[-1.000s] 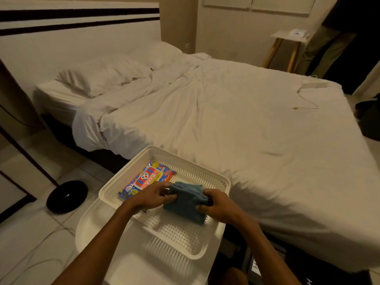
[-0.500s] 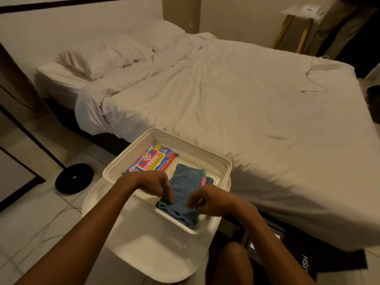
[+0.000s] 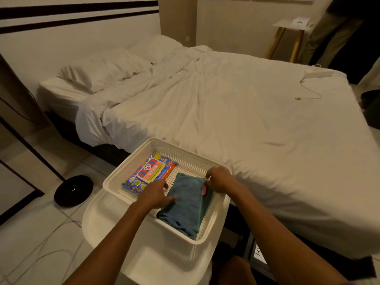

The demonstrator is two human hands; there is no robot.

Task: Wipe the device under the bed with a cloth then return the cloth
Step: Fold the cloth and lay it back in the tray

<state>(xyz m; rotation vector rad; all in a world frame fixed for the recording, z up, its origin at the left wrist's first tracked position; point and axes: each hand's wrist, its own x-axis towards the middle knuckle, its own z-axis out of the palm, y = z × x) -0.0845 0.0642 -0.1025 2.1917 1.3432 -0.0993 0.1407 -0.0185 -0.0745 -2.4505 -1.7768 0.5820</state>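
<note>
A folded blue cloth (image 3: 186,204) with a small pink tag lies flat in the right half of a white slotted basket (image 3: 131,161). My left hand (image 3: 156,194) rests with fingers stretched out on the cloth's left edge. My right hand (image 3: 220,178) has its fingers curled on the cloth's far right corner, by the tag. A round black device (image 3: 73,190) sits on the tiled floor to the left, just outside the bed's dark base.
A colourful pack of wipes (image 3: 150,172) lies in the basket's left half. The basket sits on a white stand (image 3: 102,221) against the bed (image 3: 226,112). A cable (image 3: 308,93) lies on the sheet. A person (image 3: 339,27) stands by a side table (image 3: 292,25).
The cloth went from being held up between both hands to lying flat in the basket. My left hand's fingers opened out on it and my right hand moved to its far corner.
</note>
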